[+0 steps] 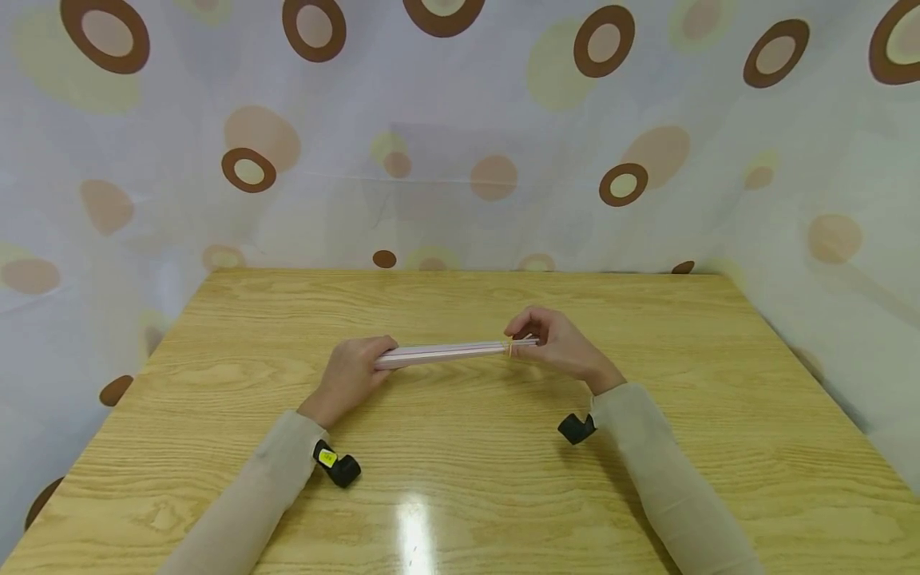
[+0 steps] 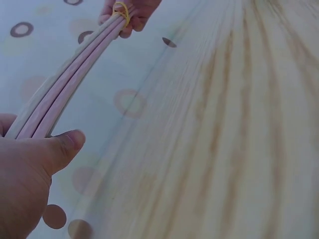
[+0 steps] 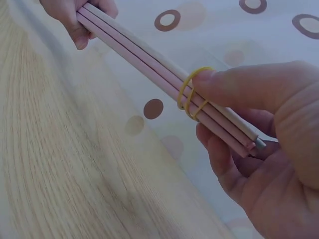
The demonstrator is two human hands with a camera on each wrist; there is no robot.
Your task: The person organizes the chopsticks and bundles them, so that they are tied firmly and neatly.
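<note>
Hands hold a bundle of pink sticks (image 1: 449, 352) level above the desk (image 1: 460, 479): left hand (image 1: 350, 375) grips the 9 o'clock end, right hand (image 1: 557, 345) pinches the 3 o'clock end, thumb on the yellow rubber band (image 3: 192, 99). Advice: keep tips aligned, seat band squarely.

Three pink sticks (image 3: 149, 55) make one bundle. One yellow rubber band (image 3: 192, 94) wraps it. Two hands hold it.

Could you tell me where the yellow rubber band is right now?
The yellow rubber band circles the bundle of pale pink sticks near its right end, beside the right hand.
</note>
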